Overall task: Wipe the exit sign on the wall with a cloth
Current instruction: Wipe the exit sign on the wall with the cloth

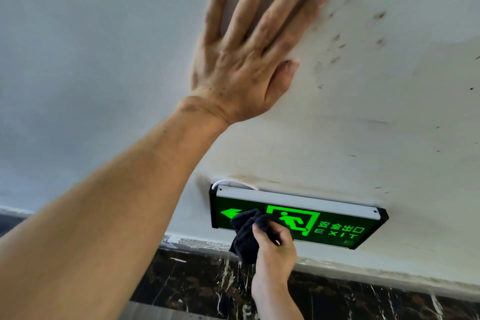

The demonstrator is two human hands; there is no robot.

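Head view looks down a pale wall (91,34), and we go from left to right. At the left edge our bare left forearm crosses the frame on a diagonal, rising from the lower left corner toward the upper middle. It ends in our left hand (249,60), which lies flat against the wall with its fingers spread and pointing up; its grip is fully open and holds nothing. To the right of that hand the paint carries a scatter of dark brown marks (337,41).

Lower down, just right of centre, the exit sign (337,223) is mounted on the wall, well below the flat hand. It has a black frame, a pale strip along its top edge, a glowing green arrow at its left end, a running figure in a doorway, then Chinese characters and the word EXIT. A thin white cable (233,183) loops out above its upper left corner.

Our right hand (275,247) reaches up from the bottom edge, its grip closed around a bunched dark cloth (246,231). The cloth covers the left part of the sign's face, between arrow and figure, and appears to press on it, though contact is hard to confirm. Below the sign runs a dark marble skirting (194,280) with white veins.
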